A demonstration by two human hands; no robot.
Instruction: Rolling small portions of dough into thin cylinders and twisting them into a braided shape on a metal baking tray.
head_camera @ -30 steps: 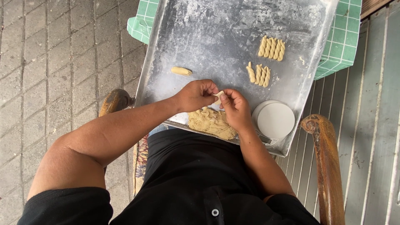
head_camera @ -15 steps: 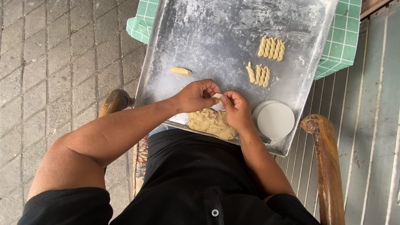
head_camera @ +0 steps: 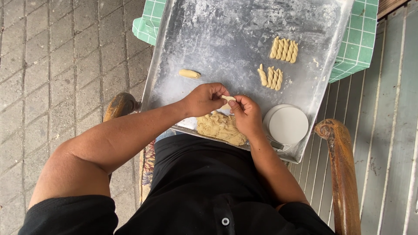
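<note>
A small piece of dough (head_camera: pixel 227 101), pale beige and smooth, sits pinched between both hands just below the centre of the frame, above the near edge of the metal tray (head_camera: pixel 217 39). The left hand (head_camera: pixel 203 99) closes its fingertips on the piece's left end; the right hand (head_camera: pixel 246 114) clamps thumb and fingers on its right end. Directly beneath the hands lies a rough, crumbly lump of dough (head_camera: pixel 220 127) of the same colour. A short plain dough roll (head_camera: pixel 190 74) lies to the upper left of the hands. To the upper right, two clusters of twisted dough sticks (head_camera: pixel 284 49) rest side by side on the floured surface. A round white scale (head_camera: pixel 287 125) sits at the tray's lower right corner, and a green checked cloth (head_camera: pixel 357 39) shows under the tray.
</note>
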